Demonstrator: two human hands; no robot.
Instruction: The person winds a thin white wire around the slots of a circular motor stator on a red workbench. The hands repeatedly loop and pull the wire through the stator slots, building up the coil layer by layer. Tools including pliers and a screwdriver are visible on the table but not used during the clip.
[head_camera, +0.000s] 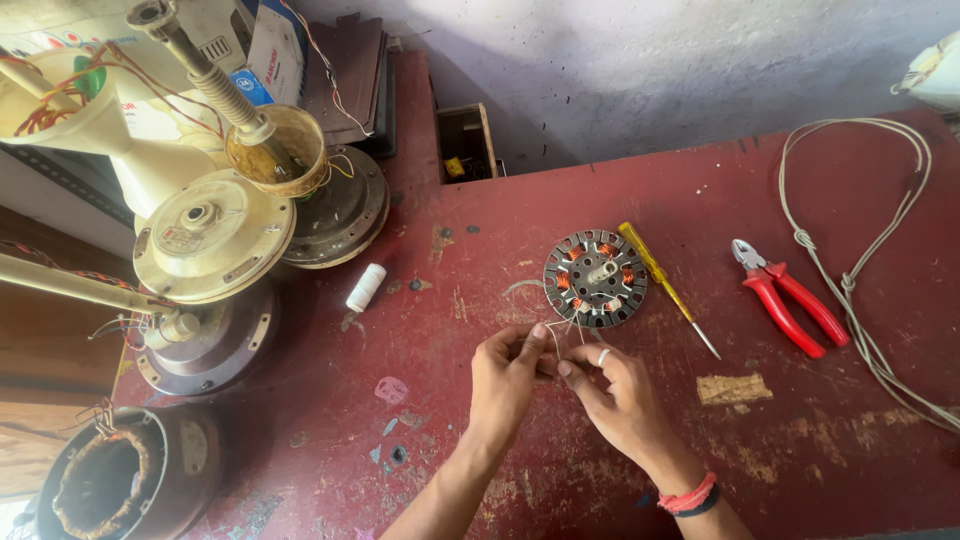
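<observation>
A round fan stator (595, 278) with copper windings lies flat on the red table (560, 470). Thin pale wires (565, 325) run from its near edge to my hands. My left hand (508, 375) pinches the wire ends between thumb and fingers. My right hand (618, 395), with a ring on one finger and red and black bands at the wrist, meets it fingertip to fingertip and holds the same wires. Both hands hover just in front of the stator.
A yellow-handled screwdriver (662, 283) lies right of the stator, then red-handled pliers (787, 297) and a looped pale cord (860, 270). A white thread spool (365, 287) lies left. Stacked fan motor housings (215, 235) crowd the left edge. A wound stator (105, 485) sits bottom left.
</observation>
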